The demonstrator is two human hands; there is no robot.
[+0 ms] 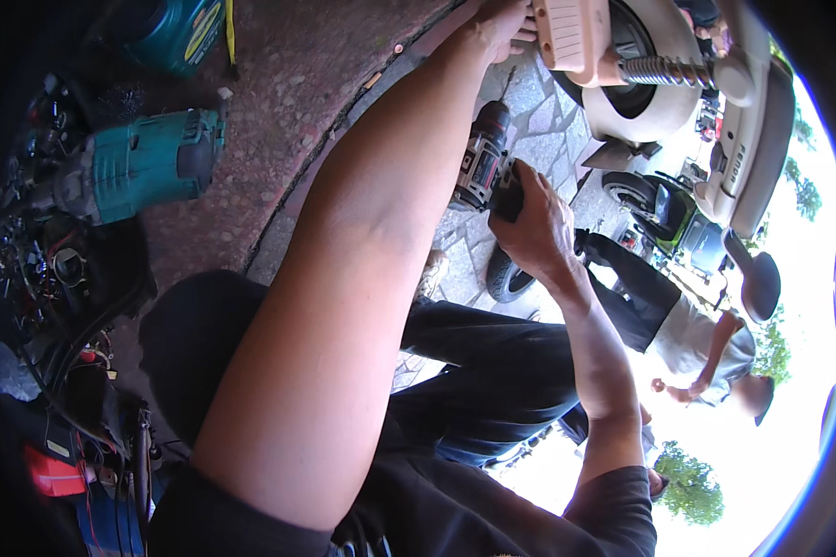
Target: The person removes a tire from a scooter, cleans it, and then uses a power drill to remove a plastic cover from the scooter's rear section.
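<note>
My right hand (543, 218) is wrapped round the grip of a cordless drill (479, 169). A thin bit (510, 85) sticks out of the drill's dark chuck (494, 116), towards the upper edge of the view. My left arm stretches across the middle, and my left hand (506, 26) lies at the top edge, partly cut off. Its fingers are curled against the edge of a beige panel (557, 42) on a scooter. Beside that panel are a coil-spring shock absorber (664, 71) and the scooter's wheel (632, 60).
At the left lie a teal power tool (153, 167), a teal bottle (172, 37) and a jumble of dark parts and tools (65, 260). A red object (54, 472) sits lower left. A green and black motorbike (669, 213) and a person in a light shirt (706, 348) are at the right.
</note>
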